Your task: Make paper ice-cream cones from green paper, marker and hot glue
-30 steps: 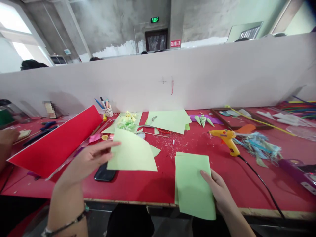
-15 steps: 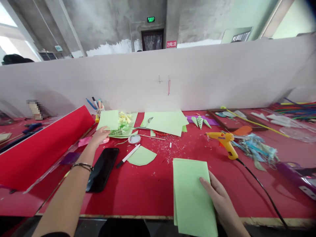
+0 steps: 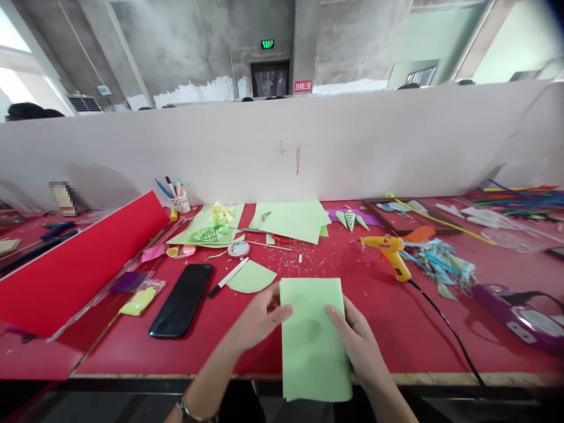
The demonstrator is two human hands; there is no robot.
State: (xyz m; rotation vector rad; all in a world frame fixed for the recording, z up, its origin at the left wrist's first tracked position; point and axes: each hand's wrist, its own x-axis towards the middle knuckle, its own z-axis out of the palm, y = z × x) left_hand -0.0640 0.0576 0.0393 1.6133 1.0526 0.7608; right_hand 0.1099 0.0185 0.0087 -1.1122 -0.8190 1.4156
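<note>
A stack of light green paper sheets point(image 3: 314, 346) is held upright over the front edge of the red table, its top edges roughly even. On its right side my right hand point(image 3: 355, 335) is closed, thumb in front and fingers behind. At the upper left edge, my left hand point(image 3: 264, 311) grips the same sheets, thumb on the front face and fingertips hidden behind. Just beyond them lie a fan-shaped green paper piece point(image 3: 253, 276) and a white marker with a black cap point(image 3: 228, 277). A black phone point(image 3: 181, 299) rests left of my left hand.
To the right lies a yellow glue gun point(image 3: 392, 255), its black cord running over the table's front edge. Larger green sheets point(image 3: 291, 218) and a roll of tape point(image 3: 238, 249) are farther back. A red board point(image 3: 88, 264) leans at left, and a white partition point(image 3: 229, 153) stands behind.
My left hand has come from the back left, where it held a green sheet, to the stack's left edge. That separate sheet no longer shows. My right hand has shifted left with the stack.
</note>
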